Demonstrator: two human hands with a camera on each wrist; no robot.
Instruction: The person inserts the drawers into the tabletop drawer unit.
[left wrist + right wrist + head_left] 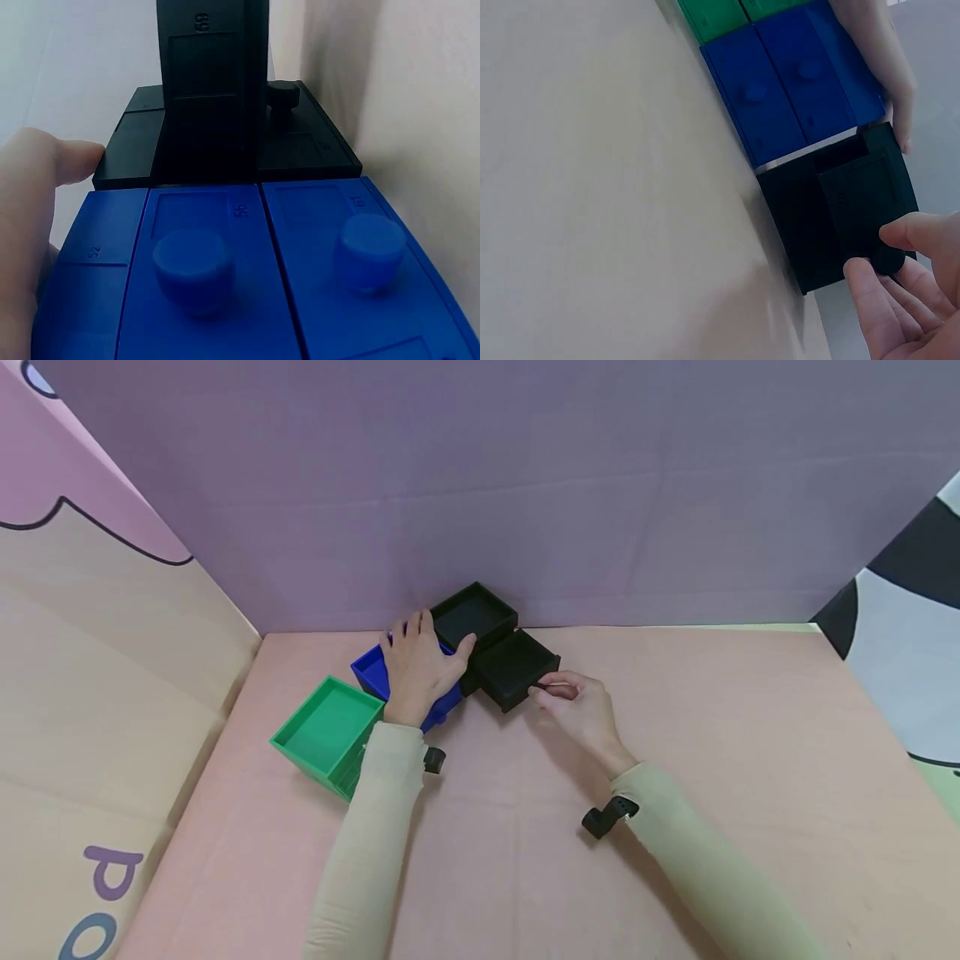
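A black drawer box stands by the back wall with one drawer pulled well out. My right hand pinches that drawer's round knob between thumb and fingertips. Left of it is a blue drawer box, partly covered by my left hand. The left fingers lie spread over the blue box's top, and the thumb reaches the black box's edge. Two blue knobbed drawer fronts show in the left wrist view, both pushed in.
A green drawer box adjoins the blue one at the front left, beside my left forearm. The purple back wall rises just behind the black box. Pink cloth covers the tabletop.
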